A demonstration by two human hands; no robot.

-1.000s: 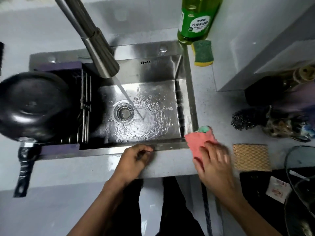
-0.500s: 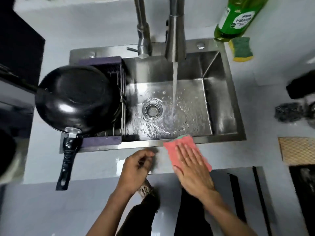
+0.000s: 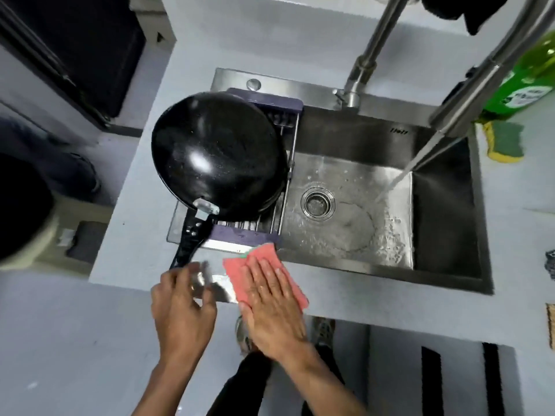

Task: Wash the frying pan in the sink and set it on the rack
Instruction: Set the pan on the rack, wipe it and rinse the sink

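Observation:
The black frying pan (image 3: 219, 154) lies upside down on the purple-framed rack (image 3: 264, 232) over the left part of the steel sink (image 3: 444, 181); its black handle (image 3: 189, 241) points toward me. My right hand (image 3: 270, 298) presses flat on a pink cloth (image 3: 240, 262) on the counter's front edge. My left hand (image 3: 180, 307) hovers just left of it, near the end of the handle, fingers loosely bent and blurred, holding nothing that I can make out.
Water runs from the faucet (image 3: 480, 85) into the sink basin beside the drain (image 3: 318, 202). A green soap bottle (image 3: 522, 85) and a green-and-yellow sponge (image 3: 504, 142) sit at the sink's right corner. A dark bin (image 3: 21, 205) stands on the floor at left.
My right hand has slid the pink cloth leftward along the counter's front edge, from the sink's right corner to in front of the rack. My left hand has stayed beside it. The view shifted left.

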